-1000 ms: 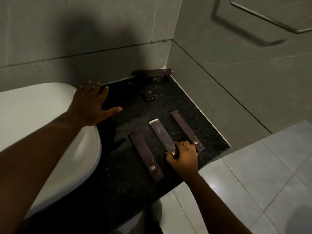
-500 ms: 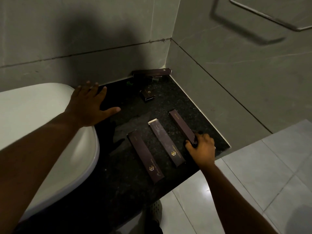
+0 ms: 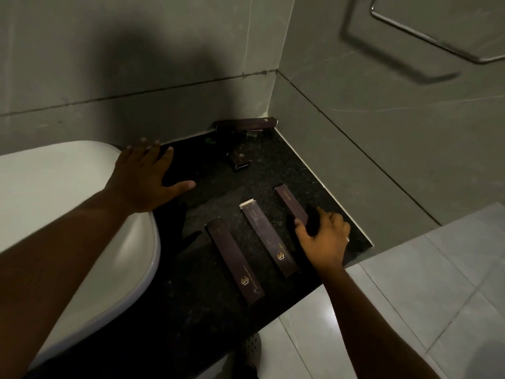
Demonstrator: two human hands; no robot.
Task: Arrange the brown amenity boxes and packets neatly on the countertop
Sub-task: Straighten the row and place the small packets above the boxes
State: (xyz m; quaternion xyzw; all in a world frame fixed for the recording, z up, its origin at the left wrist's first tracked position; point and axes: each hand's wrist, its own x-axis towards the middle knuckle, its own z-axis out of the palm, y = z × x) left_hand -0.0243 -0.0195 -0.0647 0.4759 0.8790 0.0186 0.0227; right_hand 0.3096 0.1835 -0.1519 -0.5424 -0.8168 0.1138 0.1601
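Note:
Three long brown boxes lie side by side on the black countertop (image 3: 207,305): a left box (image 3: 234,260), a middle box (image 3: 267,239) and a right box (image 3: 290,203). My right hand (image 3: 322,239) grips the near end of the right box. My left hand (image 3: 142,181) rests flat, fingers spread, on the counter beside the basin. A small brown box (image 3: 240,160) lies further back. Another long brown box (image 3: 246,123) lies against the back wall in the corner.
A white basin (image 3: 54,214) takes up the left of the counter. Grey tiled walls (image 3: 382,132) close in the back and right sides. A metal rail (image 3: 437,36) hangs on the right wall. Below the counter edge is pale floor tile (image 3: 410,296) and a shoe (image 3: 250,348).
My right hand left the middle box, moved right and took hold of the near end of the right box. My left hand stayed in place.

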